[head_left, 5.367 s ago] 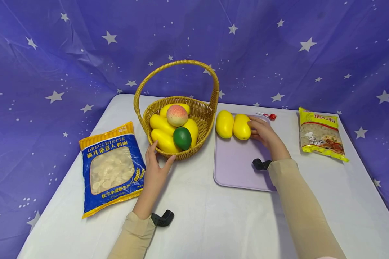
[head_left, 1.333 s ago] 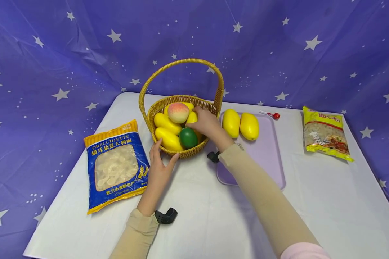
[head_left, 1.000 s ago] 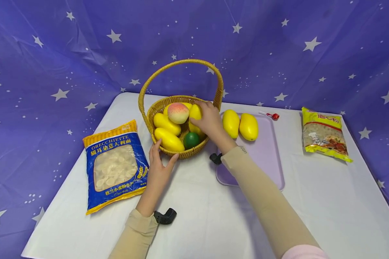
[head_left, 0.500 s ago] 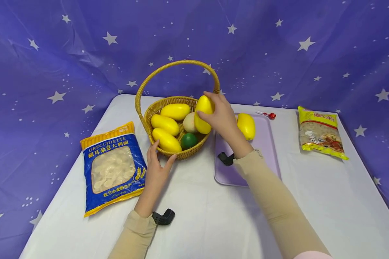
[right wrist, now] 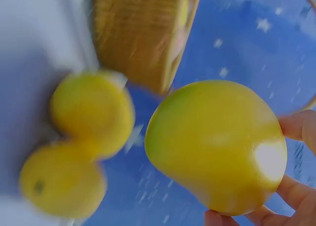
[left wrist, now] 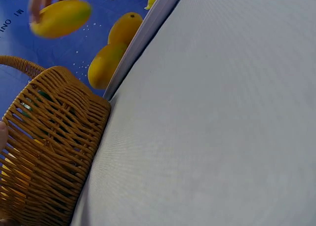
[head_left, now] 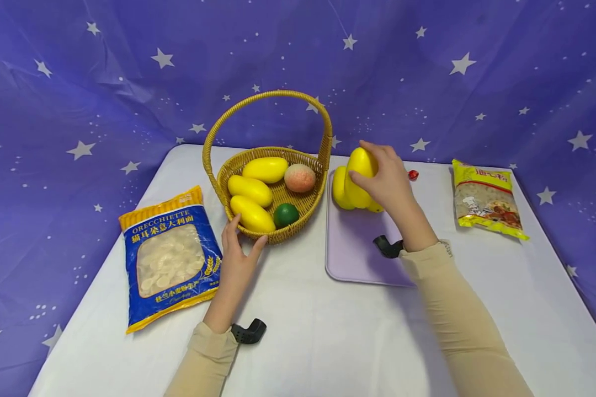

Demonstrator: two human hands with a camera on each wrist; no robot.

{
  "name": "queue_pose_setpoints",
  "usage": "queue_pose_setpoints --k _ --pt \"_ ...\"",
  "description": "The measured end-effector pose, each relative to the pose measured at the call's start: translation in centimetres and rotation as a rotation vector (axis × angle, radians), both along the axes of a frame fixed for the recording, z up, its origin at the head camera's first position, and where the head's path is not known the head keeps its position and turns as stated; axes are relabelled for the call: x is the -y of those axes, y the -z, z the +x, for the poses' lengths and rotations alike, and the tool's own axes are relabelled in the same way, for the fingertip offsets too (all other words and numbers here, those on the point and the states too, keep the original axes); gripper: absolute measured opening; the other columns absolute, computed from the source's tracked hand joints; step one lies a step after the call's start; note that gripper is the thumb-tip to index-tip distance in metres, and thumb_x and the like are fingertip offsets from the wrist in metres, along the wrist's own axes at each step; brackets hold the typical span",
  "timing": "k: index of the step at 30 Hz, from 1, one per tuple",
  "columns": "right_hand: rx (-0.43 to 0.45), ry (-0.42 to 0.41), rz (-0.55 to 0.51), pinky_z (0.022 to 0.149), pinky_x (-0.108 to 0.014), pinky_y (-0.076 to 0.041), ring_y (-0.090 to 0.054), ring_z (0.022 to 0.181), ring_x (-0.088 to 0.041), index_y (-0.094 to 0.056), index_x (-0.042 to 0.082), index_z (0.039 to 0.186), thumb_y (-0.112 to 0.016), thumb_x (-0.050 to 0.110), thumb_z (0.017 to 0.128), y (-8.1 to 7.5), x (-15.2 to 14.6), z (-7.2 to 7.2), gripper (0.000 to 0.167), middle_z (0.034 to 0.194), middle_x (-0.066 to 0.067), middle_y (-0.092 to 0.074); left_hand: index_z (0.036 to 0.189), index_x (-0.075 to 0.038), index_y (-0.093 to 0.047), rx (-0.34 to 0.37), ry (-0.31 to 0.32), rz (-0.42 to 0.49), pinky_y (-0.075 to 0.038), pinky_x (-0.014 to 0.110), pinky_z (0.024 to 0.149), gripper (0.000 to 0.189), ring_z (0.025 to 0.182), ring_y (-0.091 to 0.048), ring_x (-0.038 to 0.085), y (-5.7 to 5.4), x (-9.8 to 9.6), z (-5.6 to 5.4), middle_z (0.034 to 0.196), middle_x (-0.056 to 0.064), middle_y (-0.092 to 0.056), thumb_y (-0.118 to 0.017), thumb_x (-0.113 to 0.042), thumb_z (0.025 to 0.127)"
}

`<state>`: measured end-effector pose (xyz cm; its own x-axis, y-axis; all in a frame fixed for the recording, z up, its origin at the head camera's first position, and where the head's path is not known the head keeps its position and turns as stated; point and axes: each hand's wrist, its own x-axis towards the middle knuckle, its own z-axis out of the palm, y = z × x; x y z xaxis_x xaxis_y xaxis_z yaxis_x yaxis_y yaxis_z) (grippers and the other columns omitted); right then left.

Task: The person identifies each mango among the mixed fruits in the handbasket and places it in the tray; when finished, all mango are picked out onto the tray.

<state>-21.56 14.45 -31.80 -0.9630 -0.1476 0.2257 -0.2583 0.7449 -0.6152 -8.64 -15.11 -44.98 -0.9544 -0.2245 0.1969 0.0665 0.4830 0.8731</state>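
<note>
I'm holding a yellow mango over the lilac tray with my right hand, fingers clamping it above two other mangoes. I'm reading this as the placing step; a set-down seems to be calling for bare tray beside those two. My left hand is touching the basket, fingers spread apart. The white table is standing before a starry purple backdrop.
</note>
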Motion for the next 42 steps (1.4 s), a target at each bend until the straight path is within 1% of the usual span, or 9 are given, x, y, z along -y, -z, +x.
queue_pose_setpoints --k 5,9,16,21,28,34,38,42 --pt "0.038 0.059 0.024 0.095 -0.059 -0.039 -0.042 0.121 -0.042 -0.044 0.015 0.146 -0.068 0.033 0.087 0.6 -3.6 -1.0 0.066 0.139 -0.021 -0.043 0.151 -0.023 -0.020 -0.001 -0.008 0.003 -0.035 0.048 0.106 0.074 0.130 -0.039 0.032 0.0 0.3 0.0 0.154 0.012 -0.018 -0.064 -0.038 0.093" --pt "0.079 0.085 0.046 0.096 -0.062 -0.038 -0.041 0.121 -0.045 -0.042 0.013 0.147 -0.065 0.035 0.088 1.3 -5.9 -2.1 0.067 0.141 -0.023 -0.039 0.151 -0.023 -0.020 -0.001 -0.009 0.001 -0.035 0.048 0.107 0.075 0.131 -0.038 0.032 0.1 0.4 -0.1 0.155 0.012 -0.017 -0.065 -0.038 0.093" --pt "0.211 0.109 0.113 0.099 -0.063 -0.035 -0.039 0.121 -0.050 -0.036 0.006 0.148 -0.063 0.036 0.090 3.9 -8.8 -4.3 0.071 0.139 -0.031 -0.036 0.151 -0.022 -0.020 -0.007 -0.009 -0.006 -0.034 0.048 0.107 0.076 0.132 -0.037 0.032 0.1 0.5 -0.1 0.154 0.013 -0.017 -0.065 -0.038 0.093" --pt "0.307 0.118 0.144 0.103 -0.062 -0.032 -0.036 0.123 -0.050 -0.034 0.003 0.148 -0.062 0.035 0.091 5.6 -9.8 -5.3 0.071 0.141 -0.032 -0.033 0.151 -0.021 -0.020 -0.012 0.003 -0.006 -0.034 0.047 0.107 0.075 0.132 -0.037 0.033 0.3 0.4 -0.2 0.154 0.015 -0.018 -0.065 -0.037 0.093" --pt "0.375 0.123 0.135 0.107 -0.061 -0.026 -0.033 0.127 -0.048 -0.031 0.003 0.149 -0.060 0.039 0.091 6.6 -10.2 -6.4 0.074 0.143 -0.033 -0.030 0.151 -0.022 -0.021 -0.007 0.003 -0.002 -0.035 0.047 0.107 0.076 0.130 -0.039 0.032 0.4 0.3 -0.2 0.153 0.015 -0.018 -0.065 -0.037 0.092" --pt "0.376 0.149 0.126 0.109 -0.059 -0.024 -0.030 0.130 -0.048 -0.032 0.001 0.148 -0.058 0.046 0.092 7.5 -10.4 -6.9 0.076 0.143 -0.032 -0.032 0.151 -0.022 -0.020 -0.009 0.011 -0.002 -0.034 0.046 0.108 0.075 0.132 -0.037 0.032 0.3 0.2 -0.2 0.154 0.015 -0.017 -0.064 -0.038 0.093" --pt "0.371 0.156 0.110 0.109 -0.058 -0.024 -0.030 0.131 -0.048 -0.032 0.001 0.148 -0.056 0.048 0.092 8.0 -10.6 -6.9 0.077 0.144 -0.032 -0.033 0.151 -0.022 -0.021 -0.010 0.010 0.000 -0.034 0.045 0.108 0.074 0.132 -0.037 0.031 0.3 0.2 -0.2 0.154 0.014 -0.018 -0.064 -0.038 0.093" --pt "0.382 0.154 0.086 0.109 -0.059 -0.024 -0.029 0.131 -0.048 -0.031 0.003 0.149 -0.056 0.048 0.092 8.3 -10.6 -7.0 0.077 0.145 -0.031 -0.031 0.151 -0.022 -0.021 -0.006 0.006 0.002 -0.034 0.047 0.107 0.074 0.131 -0.038 0.032 0.3 0.2 -0.2 0.154 0.014 -0.018 -0.064 -0.038 0.093"
